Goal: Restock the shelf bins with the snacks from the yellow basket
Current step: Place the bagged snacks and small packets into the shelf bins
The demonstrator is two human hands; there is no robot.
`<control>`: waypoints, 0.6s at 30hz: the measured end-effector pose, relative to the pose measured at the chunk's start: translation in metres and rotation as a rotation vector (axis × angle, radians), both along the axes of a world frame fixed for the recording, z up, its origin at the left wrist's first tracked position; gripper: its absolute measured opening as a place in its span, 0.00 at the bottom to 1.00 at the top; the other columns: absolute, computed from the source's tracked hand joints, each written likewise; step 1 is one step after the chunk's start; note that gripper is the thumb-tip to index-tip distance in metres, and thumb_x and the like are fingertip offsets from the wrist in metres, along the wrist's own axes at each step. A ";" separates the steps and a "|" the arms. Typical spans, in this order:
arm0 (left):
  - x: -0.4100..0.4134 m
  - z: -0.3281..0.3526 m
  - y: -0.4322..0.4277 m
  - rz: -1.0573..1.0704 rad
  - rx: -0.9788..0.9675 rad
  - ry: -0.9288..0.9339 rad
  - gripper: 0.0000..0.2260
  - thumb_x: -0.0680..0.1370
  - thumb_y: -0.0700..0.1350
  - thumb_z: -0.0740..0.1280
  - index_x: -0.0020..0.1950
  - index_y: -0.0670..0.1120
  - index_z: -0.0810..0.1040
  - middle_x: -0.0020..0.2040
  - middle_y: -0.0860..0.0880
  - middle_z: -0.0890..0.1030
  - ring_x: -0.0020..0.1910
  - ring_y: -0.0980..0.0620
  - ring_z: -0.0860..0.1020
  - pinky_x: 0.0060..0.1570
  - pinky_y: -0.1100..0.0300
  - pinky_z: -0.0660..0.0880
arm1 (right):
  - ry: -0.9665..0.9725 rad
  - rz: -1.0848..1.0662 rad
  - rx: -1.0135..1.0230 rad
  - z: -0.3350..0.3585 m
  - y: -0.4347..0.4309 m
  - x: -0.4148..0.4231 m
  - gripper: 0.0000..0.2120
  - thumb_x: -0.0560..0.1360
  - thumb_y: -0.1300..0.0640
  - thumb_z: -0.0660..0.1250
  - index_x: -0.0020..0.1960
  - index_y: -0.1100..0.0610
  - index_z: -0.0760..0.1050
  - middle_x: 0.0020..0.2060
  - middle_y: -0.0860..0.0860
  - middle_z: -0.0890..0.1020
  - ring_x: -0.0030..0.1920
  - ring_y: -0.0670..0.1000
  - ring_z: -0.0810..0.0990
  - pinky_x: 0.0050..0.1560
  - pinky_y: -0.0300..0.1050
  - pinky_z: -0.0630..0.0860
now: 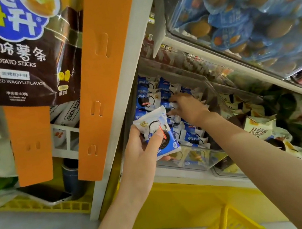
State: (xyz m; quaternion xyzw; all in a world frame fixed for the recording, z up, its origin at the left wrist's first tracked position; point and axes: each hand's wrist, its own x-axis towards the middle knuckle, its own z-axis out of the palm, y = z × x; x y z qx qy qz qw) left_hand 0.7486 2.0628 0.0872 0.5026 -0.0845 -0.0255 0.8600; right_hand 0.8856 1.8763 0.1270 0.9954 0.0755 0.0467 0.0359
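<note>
Fingers (165, 158) and thumb of the left hand (141, 153) are wrapped round a blue-and-white snack packet (154, 123), which it holds tilted at the middle of the frame, just in front of the shelf. The packet shows a dark round biscuit printed on it.

Just above and right of it, the right hand (187, 108) reaches into a clear bin (194, 159), its fingers stretched leftward onto the heap of matching blue packets (193, 136) that fills it. The fingertips sit down among the wrappers, so I cannot tell whether that hand pinches one or only touches them. The right forearm runs off toward the lower right corner.

Right of this bin, another clear compartment holds cream-and-green packets (257, 130). Above, in the upper right, a slanted clear bin holds round brown snacks in blue wrappers (238, 14).

Below the shelf runs a yellow base panel (185, 204), and at the bottom right edge a corner of the yellow basket (232, 223) shows; its contents cannot be seen.

On the left an orange hanging strip (101, 82) crosses the shelf post, and a dark bag of potato sticks (12, 58) fills the upper left. In the lower left a phone (48, 195) lies on a yellow tray (34, 205).
</note>
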 end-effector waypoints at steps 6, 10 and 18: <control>0.002 -0.002 -0.001 0.012 -0.025 0.013 0.13 0.76 0.44 0.64 0.59 0.55 0.73 0.47 0.59 0.82 0.46 0.56 0.82 0.31 0.66 0.76 | -0.053 -0.065 0.299 -0.002 -0.007 0.013 0.19 0.72 0.59 0.70 0.62 0.59 0.72 0.60 0.57 0.76 0.54 0.51 0.74 0.49 0.40 0.68; 0.001 -0.001 -0.002 0.001 -0.013 0.000 0.11 0.76 0.43 0.64 0.57 0.53 0.73 0.48 0.57 0.82 0.48 0.56 0.82 0.35 0.64 0.79 | -0.072 -0.025 0.223 -0.003 -0.005 0.001 0.20 0.74 0.57 0.69 0.63 0.58 0.71 0.61 0.57 0.74 0.54 0.53 0.74 0.51 0.43 0.70; -0.004 -0.004 -0.001 -0.003 0.132 -0.066 0.14 0.76 0.44 0.65 0.60 0.54 0.73 0.52 0.55 0.80 0.49 0.58 0.80 0.34 0.66 0.77 | -0.107 0.030 0.847 0.017 0.038 -0.104 0.10 0.80 0.51 0.57 0.57 0.52 0.74 0.48 0.45 0.81 0.44 0.39 0.79 0.43 0.34 0.76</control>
